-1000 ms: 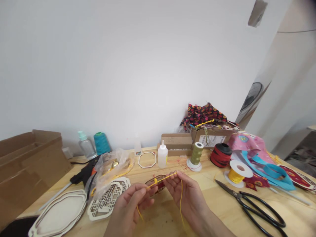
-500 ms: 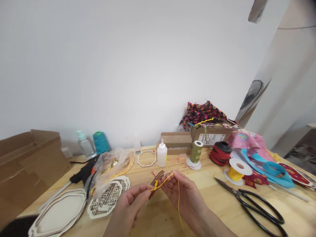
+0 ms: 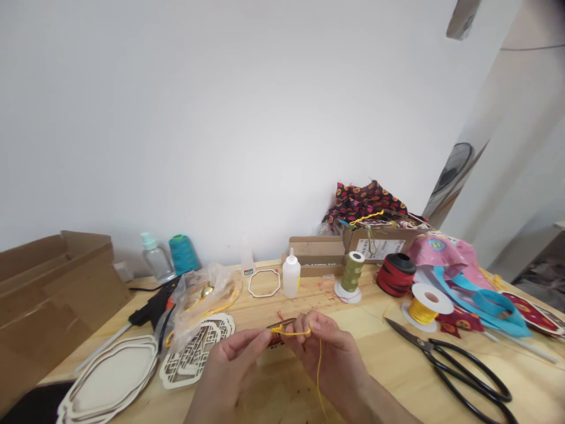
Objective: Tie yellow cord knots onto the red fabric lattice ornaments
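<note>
Between my hands is a small dark-red and brown piece (image 3: 277, 340), partly hidden by fingers, with yellow cord (image 3: 296, 334) knotted on it. My left hand (image 3: 236, 359) pinches the cord by the knot, thumb against forefinger. The fingers of my right hand (image 3: 331, 350) are closed on the cord, which runs across them in a loop. From there a loose length drops past the right palm toward the table's front edge. Black-handled scissors (image 3: 441, 356) lie to the right of my right hand.
A white squeeze bottle (image 3: 291, 275) and a thin wooden frame (image 3: 263, 283) stand beyond my hands. To the right are an olive thread spool (image 3: 352, 273), red cord (image 3: 396, 275) and a yellow cord spool (image 3: 424, 307). Wooden cutouts (image 3: 110, 377) and a cardboard box (image 3: 57, 318) are left.
My right fingers have curled inward, drawing the yellow cord lower and into a loop. The small dark-red piece has turned from steeply slanted to nearly level. My left hand has barely moved.
</note>
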`<action>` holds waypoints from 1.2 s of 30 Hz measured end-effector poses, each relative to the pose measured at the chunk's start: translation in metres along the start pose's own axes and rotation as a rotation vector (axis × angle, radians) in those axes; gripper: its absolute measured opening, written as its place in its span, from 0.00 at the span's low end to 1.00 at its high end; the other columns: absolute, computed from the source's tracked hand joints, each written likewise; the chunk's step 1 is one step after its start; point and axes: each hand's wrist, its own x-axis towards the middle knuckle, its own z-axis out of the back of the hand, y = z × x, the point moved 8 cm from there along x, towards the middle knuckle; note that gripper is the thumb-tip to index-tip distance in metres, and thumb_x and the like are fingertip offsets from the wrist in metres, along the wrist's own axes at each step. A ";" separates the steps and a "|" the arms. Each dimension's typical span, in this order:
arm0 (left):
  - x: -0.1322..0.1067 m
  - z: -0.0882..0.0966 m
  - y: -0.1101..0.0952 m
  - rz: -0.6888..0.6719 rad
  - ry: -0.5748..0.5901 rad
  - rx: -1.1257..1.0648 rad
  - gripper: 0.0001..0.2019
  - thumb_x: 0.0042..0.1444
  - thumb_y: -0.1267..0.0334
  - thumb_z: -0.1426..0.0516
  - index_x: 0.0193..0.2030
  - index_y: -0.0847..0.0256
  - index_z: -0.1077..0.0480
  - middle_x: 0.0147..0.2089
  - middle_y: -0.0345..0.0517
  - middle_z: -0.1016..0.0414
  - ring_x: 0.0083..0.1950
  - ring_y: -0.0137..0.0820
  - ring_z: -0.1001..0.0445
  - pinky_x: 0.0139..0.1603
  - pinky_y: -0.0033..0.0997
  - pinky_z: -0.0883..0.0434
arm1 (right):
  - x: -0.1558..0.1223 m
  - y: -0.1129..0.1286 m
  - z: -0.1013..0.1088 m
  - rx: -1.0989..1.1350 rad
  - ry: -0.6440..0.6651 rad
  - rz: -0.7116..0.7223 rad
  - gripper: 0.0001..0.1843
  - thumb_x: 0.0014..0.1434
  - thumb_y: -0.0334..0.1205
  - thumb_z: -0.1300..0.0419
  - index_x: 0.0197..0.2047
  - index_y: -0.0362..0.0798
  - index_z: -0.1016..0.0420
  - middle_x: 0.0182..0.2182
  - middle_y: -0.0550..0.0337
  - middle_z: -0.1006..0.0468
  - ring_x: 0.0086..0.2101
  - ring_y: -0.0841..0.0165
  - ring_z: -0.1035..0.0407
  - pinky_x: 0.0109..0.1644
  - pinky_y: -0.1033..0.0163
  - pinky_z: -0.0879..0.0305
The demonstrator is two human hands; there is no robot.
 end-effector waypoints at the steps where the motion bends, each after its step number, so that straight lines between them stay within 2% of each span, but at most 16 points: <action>1: 0.000 -0.001 0.002 0.010 0.012 -0.007 0.12 0.36 0.56 0.40 0.23 0.64 0.28 0.08 0.24 0.58 0.12 0.15 0.64 0.11 0.17 0.64 | 0.000 0.000 0.000 -0.007 -0.002 0.008 0.06 0.43 0.32 0.44 0.17 0.43 0.31 0.19 0.60 0.33 0.30 0.68 0.36 0.39 0.63 0.43; 6: 0.004 -0.006 0.009 0.024 0.111 -0.017 0.11 0.41 0.57 0.42 0.24 0.64 0.30 0.10 0.24 0.59 0.13 0.16 0.64 0.11 0.16 0.63 | -0.002 0.004 -0.001 -0.030 -0.051 0.019 0.08 0.43 0.32 0.45 0.15 0.45 0.33 0.17 0.62 0.35 0.28 0.69 0.37 0.39 0.62 0.43; 8: 0.006 -0.008 0.010 0.009 0.150 -0.034 0.09 0.42 0.58 0.42 0.23 0.64 0.32 0.10 0.26 0.55 0.13 0.16 0.60 0.11 0.15 0.59 | -0.003 0.004 -0.002 -0.117 -0.020 0.003 0.07 0.43 0.32 0.46 0.16 0.45 0.33 0.17 0.62 0.35 0.26 0.69 0.37 0.37 0.63 0.43; 10: 0.006 -0.010 0.009 -0.010 0.176 -0.054 0.09 0.42 0.60 0.42 0.22 0.64 0.33 0.12 0.29 0.48 0.14 0.17 0.53 0.12 0.14 0.53 | -0.005 0.001 -0.002 -0.299 0.028 -0.033 0.07 0.43 0.32 0.46 0.17 0.44 0.31 0.17 0.61 0.33 0.25 0.69 0.37 0.35 0.64 0.44; 12: 0.006 -0.008 0.009 -0.014 0.164 -0.056 0.08 0.43 0.60 0.42 0.23 0.63 0.33 0.15 0.31 0.44 0.16 0.18 0.48 0.14 0.14 0.50 | -0.006 -0.007 0.004 -0.544 0.051 -0.102 0.11 0.46 0.35 0.45 0.16 0.42 0.30 0.16 0.60 0.32 0.22 0.70 0.38 0.31 0.65 0.44; 15: 0.005 -0.004 0.010 0.017 0.119 -0.019 0.08 0.44 0.59 0.43 0.25 0.62 0.33 0.15 0.29 0.46 0.16 0.17 0.49 0.14 0.13 0.52 | -0.006 -0.021 0.019 -0.817 0.018 -0.231 0.20 0.50 0.46 0.46 0.15 0.41 0.29 0.13 0.60 0.34 0.17 0.73 0.40 0.24 0.68 0.47; 18: 0.004 -0.004 0.007 0.008 0.120 0.069 0.09 0.44 0.57 0.44 0.24 0.62 0.32 0.11 0.27 0.50 0.13 0.17 0.56 0.12 0.14 0.57 | -0.005 -0.027 0.022 -0.768 -0.023 -0.311 0.23 0.50 0.53 0.49 0.21 0.40 0.28 0.17 0.59 0.31 0.18 0.74 0.39 0.22 0.69 0.46; 21: 0.004 -0.009 0.004 -0.030 0.162 0.169 0.10 0.44 0.57 0.44 0.22 0.62 0.31 0.07 0.26 0.51 0.10 0.17 0.58 0.10 0.16 0.58 | -0.004 -0.023 0.015 -0.647 -0.029 -0.282 0.23 0.50 0.53 0.48 0.25 0.39 0.27 0.20 0.58 0.31 0.18 0.75 0.38 0.22 0.70 0.46; 24: 0.003 -0.013 -0.004 -0.115 0.184 0.230 0.08 0.42 0.60 0.42 0.22 0.63 0.28 0.11 0.33 0.37 0.13 0.19 0.43 0.14 0.17 0.46 | -0.004 -0.018 0.013 -0.624 -0.034 -0.242 0.18 0.47 0.48 0.43 0.22 0.39 0.29 0.17 0.63 0.36 0.15 0.79 0.45 0.19 0.72 0.49; 27: 0.001 -0.014 -0.013 -0.213 0.183 0.286 0.06 0.42 0.62 0.42 0.25 0.61 0.25 0.22 0.40 0.25 0.27 0.28 0.30 0.27 0.21 0.36 | -0.004 -0.017 0.014 -0.639 -0.036 -0.217 0.16 0.46 0.45 0.41 0.18 0.40 0.31 0.13 0.66 0.41 0.15 0.79 0.50 0.17 0.73 0.53; 30: 0.001 -0.011 -0.016 -0.248 0.147 0.328 0.07 0.42 0.61 0.42 0.25 0.61 0.25 0.25 0.42 0.23 0.32 0.34 0.28 0.33 0.26 0.34 | -0.002 -0.015 0.012 -0.655 -0.007 -0.170 0.15 0.46 0.43 0.41 0.18 0.40 0.31 0.13 0.67 0.41 0.16 0.80 0.51 0.18 0.72 0.55; 36: 0.005 -0.005 -0.014 -0.301 0.082 0.340 0.06 0.43 0.61 0.43 0.24 0.60 0.26 0.26 0.40 0.23 0.31 0.33 0.28 0.32 0.24 0.33 | 0.002 -0.016 0.019 -0.707 -0.091 -0.164 0.14 0.41 0.46 0.38 0.20 0.41 0.27 0.13 0.67 0.41 0.16 0.79 0.51 0.18 0.71 0.51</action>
